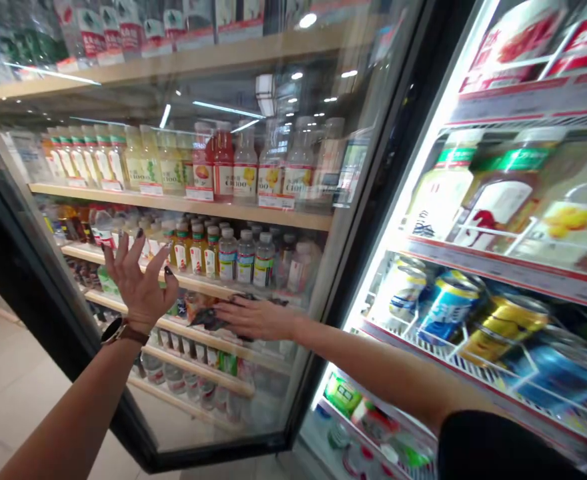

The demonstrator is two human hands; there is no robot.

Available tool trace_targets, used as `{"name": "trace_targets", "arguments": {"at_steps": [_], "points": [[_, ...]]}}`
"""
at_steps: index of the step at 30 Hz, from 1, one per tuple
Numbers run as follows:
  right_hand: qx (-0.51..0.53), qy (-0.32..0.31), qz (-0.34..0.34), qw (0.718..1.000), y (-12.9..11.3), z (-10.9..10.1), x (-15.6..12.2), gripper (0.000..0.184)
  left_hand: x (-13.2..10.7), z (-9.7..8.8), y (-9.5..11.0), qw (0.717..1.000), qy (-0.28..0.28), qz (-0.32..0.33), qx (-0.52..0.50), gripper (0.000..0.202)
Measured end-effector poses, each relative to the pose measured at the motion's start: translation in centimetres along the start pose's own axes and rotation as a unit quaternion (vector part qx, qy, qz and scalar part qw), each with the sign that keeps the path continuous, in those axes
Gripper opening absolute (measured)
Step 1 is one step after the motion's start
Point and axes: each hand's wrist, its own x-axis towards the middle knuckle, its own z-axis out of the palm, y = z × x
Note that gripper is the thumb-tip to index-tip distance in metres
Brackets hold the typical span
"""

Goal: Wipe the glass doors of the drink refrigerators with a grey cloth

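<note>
Reaching out with both bare arms, you stand at a glass-door drinks cooler (373, 200) in a shop. Your right grip (256, 319), a black sleeve (503, 447) on the arm behind it, lies open and flat against the glass pane (268, 393) of the cooler door, holding nothing. Your left grip (141, 280) is raised and open, its fingers (123, 257) spread, dark nails showing, with a watch on a brown strap (118, 331) at the wrist. It holds nothing, and whether it touches the glass cannot be told. The door stands swung open, its black frame (303, 373) running just right of your hands. Rows of bottles (238, 257) show in the pane, reflected or behind it, impossible to say. Past the frame, green-labelled bottles (448, 187) stand on a red-edged shelf (503, 267), with cans (448, 307) on a wire rack below. Beige floor tiles (18, 393) lie at lower left.
</note>
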Motion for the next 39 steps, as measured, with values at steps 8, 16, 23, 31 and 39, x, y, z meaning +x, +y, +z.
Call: {"name": "trace_targets", "arguments": {"at_steps": [8, 16, 23, 31, 39], "points": [[-0.070, 0.217, 0.090, 0.970, 9.4, -6.1, 6.8, 0.061, 0.2, 0.1, 0.0, 0.998, 0.012, 0.028, 0.059, 0.074], [-0.049, 0.069, -0.179, 0.980, -2.4, 4.8, 0.8, 0.028, 0.0, 0.3, -0.3, 0.998, 0.012, 0.025, 0.049, 0.067], [-0.083, 0.168, -0.001, 0.982, 6.4, -4.5, 7.4, 0.059, -0.2, 0.3, -0.2, 0.999, 0.003, 0.004, 0.053, 0.059], [-0.047, 0.076, -0.080, 0.993, -0.3, 2.6, 2.8, 0.066, -0.5, 0.4, -0.1, 0.997, -0.022, -0.071, 0.013, 0.046], [-0.076, 0.108, -0.059, 0.989, 6.5, -2.9, 2.6, 0.061, -0.3, 0.2, -0.4, 0.995, -0.045, -0.070, 0.051, 0.045]]}}
